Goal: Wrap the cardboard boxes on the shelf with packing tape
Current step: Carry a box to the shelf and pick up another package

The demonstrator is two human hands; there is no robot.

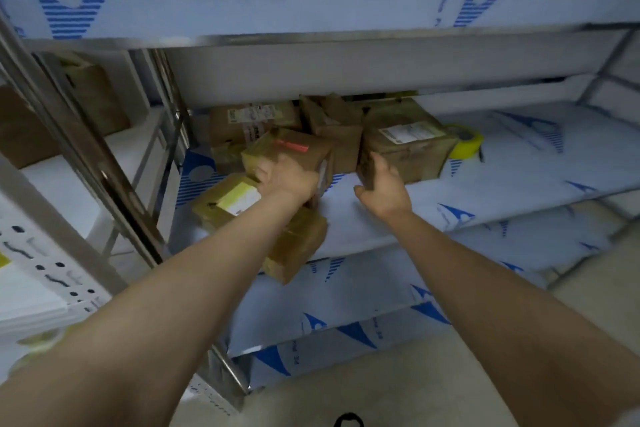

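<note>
Several taped cardboard boxes crowd the left half of the middle shelf (433, 204). My left hand (287, 178) grips the near edge of a box with a red mark (294, 149), which leans on a lower box with a yellow label (228, 201). My right hand (382, 189) touches the front left corner of a box with a white label (408, 142), fingers lying along its side. A yellow roll of packing tape (465, 144) lies on the shelf just right of that box, partly hidden behind it.
Two more boxes (249, 125) stand at the back of the shelf. Steel uprights (104, 166) frame the left side. The upper shelf (311, 14) holds a dark red flat item. More boxes (86, 97) sit on the neighbouring rack at left.
</note>
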